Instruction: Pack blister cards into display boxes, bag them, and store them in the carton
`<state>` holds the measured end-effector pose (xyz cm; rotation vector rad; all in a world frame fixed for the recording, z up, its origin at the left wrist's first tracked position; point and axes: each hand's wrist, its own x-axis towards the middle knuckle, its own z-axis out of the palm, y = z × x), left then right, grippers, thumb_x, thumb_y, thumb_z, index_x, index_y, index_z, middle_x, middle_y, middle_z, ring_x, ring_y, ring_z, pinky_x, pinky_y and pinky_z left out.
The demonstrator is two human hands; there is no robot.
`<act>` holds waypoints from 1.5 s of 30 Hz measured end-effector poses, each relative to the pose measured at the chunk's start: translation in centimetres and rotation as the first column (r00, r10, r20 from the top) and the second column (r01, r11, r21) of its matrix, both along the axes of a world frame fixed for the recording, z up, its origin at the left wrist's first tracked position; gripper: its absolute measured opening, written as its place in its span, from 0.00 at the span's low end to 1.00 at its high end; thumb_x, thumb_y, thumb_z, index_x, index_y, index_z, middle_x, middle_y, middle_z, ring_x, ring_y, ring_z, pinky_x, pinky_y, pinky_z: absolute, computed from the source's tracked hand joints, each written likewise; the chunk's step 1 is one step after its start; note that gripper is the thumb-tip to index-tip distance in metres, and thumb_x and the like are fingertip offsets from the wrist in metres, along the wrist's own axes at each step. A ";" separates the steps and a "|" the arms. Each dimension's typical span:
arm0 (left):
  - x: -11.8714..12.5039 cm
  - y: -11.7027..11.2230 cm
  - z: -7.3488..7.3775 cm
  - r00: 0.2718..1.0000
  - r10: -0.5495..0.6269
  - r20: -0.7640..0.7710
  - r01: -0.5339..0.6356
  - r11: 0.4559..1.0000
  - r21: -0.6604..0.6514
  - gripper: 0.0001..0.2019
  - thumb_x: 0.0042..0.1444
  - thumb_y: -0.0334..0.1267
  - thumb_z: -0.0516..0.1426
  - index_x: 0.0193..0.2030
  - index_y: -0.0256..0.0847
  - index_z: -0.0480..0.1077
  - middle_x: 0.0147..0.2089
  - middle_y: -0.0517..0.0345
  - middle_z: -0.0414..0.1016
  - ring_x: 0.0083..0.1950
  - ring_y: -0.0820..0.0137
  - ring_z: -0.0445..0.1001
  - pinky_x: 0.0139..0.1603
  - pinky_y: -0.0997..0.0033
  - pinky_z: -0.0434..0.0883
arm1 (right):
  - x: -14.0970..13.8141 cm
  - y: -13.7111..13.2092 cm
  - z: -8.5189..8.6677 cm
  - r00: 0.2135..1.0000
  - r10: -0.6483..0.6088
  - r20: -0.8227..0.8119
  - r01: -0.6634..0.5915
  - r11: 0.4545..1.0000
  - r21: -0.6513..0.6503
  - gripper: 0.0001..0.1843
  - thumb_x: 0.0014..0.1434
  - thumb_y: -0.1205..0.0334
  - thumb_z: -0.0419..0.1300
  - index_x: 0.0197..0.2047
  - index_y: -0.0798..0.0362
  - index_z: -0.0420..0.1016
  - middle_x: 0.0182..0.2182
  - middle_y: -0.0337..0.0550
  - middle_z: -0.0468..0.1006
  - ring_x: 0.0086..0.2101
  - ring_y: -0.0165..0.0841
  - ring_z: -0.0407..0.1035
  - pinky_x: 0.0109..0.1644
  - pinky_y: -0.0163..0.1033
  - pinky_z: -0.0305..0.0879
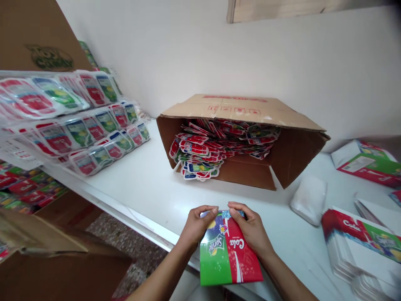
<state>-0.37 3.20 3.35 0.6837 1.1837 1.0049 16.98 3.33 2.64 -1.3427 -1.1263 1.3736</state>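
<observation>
Both my hands hold a flat printed card (228,257), green with "Sprite" on its left half and red with "Cola" on its right half, at the near edge of the white table (147,184). My left hand (197,225) pinches the card's top left corner. My right hand (249,228) grips the top right, fingers curled over the upper edge. Behind the card, a brown cardboard box (297,152) lies on its side, with several small red, green and blue printed packets (203,152) spilling from its mouth.
Stacked clear trays of packets (78,121) fill the left side, with a brown carton (37,37) above. A clear plastic bag (308,198) lies right of the box. Stacks of printed cards (360,246) and folded boxes (366,163) sit at the right. Cardboard boxes (62,259) stand on the floor.
</observation>
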 end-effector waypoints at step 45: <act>2.6 -1.8 0.0 0.945 0.087 -0.315 0.138 0.767 0.627 0.43 0.49 0.59 0.61 0.68 0.41 0.54 0.67 0.44 0.60 0.66 0.50 0.60 0.64 0.56 0.60 | 2.4 -9.7 -0.1 0.756 -0.332 0.565 -0.169 0.734 0.658 0.29 0.65 0.63 0.50 0.68 0.47 0.54 0.67 0.48 0.55 0.63 0.43 0.56 0.61 0.49 0.62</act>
